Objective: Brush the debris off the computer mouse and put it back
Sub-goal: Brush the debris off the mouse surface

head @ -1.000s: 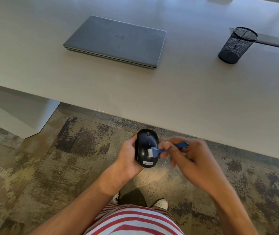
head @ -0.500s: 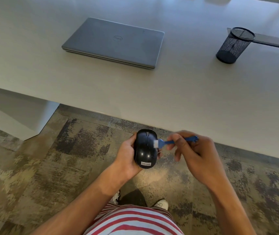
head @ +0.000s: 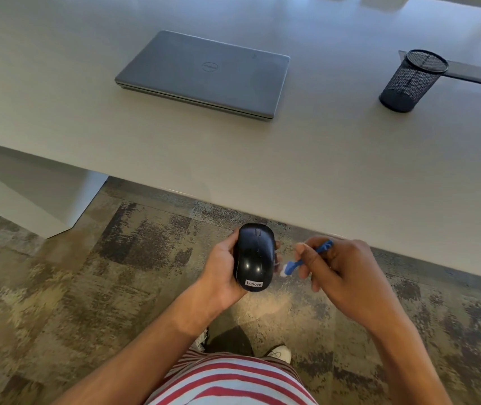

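The left hand [head: 223, 271] is wrapped around a black mouse [head: 254, 257], holding it top side up over the carpet [head: 87, 287], just in front of the desk [head: 292, 159] edge. The right hand [head: 341, 276] pinches a small blue brush [head: 306, 258] between its fingers, the white bristles just beside the mouse's right side and seemingly not touching it. Farther out on the desk lie a closed grey laptop [head: 204, 73] and, well off to the right, a black mesh pen cup [head: 413, 80].
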